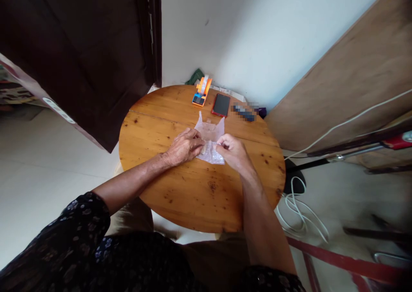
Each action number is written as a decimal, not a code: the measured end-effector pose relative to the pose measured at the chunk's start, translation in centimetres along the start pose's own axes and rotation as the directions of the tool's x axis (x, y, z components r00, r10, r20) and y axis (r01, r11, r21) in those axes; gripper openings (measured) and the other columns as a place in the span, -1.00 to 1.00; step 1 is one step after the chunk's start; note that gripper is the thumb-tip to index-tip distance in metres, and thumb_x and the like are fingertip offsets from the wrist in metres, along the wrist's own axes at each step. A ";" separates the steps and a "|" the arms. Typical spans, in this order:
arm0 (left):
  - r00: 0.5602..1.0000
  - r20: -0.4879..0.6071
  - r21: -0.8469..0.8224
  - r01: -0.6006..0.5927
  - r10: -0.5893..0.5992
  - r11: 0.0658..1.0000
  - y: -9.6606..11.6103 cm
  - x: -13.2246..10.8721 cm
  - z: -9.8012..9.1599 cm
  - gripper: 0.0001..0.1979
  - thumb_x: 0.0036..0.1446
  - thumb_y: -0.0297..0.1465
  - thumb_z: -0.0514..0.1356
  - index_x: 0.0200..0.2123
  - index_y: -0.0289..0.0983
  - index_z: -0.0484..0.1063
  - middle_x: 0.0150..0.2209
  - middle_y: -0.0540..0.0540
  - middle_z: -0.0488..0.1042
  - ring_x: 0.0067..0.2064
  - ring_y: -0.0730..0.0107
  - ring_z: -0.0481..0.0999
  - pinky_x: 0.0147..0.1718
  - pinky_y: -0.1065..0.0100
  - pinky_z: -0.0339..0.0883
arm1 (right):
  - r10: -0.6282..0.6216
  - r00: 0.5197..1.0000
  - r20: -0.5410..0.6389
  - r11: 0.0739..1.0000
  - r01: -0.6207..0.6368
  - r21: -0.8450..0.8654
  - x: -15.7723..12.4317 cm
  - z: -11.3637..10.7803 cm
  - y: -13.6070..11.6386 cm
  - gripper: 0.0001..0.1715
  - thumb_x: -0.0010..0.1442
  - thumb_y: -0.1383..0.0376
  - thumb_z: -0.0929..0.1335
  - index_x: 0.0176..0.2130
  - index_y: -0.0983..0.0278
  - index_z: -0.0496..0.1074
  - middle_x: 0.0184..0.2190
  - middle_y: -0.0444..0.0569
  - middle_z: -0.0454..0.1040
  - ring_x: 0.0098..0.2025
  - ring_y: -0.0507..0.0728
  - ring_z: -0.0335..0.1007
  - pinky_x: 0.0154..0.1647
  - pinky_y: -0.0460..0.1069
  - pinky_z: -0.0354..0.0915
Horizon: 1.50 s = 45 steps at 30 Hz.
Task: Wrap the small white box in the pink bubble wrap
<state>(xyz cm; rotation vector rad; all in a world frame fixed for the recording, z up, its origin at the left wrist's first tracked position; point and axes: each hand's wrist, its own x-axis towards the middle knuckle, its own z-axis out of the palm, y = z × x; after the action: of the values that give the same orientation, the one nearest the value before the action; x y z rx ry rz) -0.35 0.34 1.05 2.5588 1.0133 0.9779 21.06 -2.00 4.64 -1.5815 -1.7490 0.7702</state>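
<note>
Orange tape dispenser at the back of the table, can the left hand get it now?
Probably yes: mostly bare tabletop lies between the left hand and the orange tape dispenser, though that hand would have to leave the bubble wrap first.

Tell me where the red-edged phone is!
In the head view, the red-edged phone lies near the far edge of the round wooden table, just right of the orange tape dispenser, beyond the bubble wrap.
</note>
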 end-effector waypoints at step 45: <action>0.935 -0.009 -0.386 0.325 -0.356 0.863 1.1 0.8 -0.4 -0.78 0.09 -0.27 0.35 -0.34 -0.27 0.42 -0.39 0.01 0.39 -0.38 0.46 0.31 -0.38 0.41 0.20 | -0.319 0.947 0.042 0.947 0.318 0.040 -0.4 3.4 0.2 0.00 0.12 0.38 0.36 0.45 0.08 0.04 -0.08 -0.05 0.55 -0.48 -0.02 0.35 -0.39 -0.04 0.35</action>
<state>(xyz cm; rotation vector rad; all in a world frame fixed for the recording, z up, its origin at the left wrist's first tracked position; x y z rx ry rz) 0.38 0.06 2.21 1.9571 1.1211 1.0586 18.53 -2.42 2.29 -1.2234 -1.9535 0.6769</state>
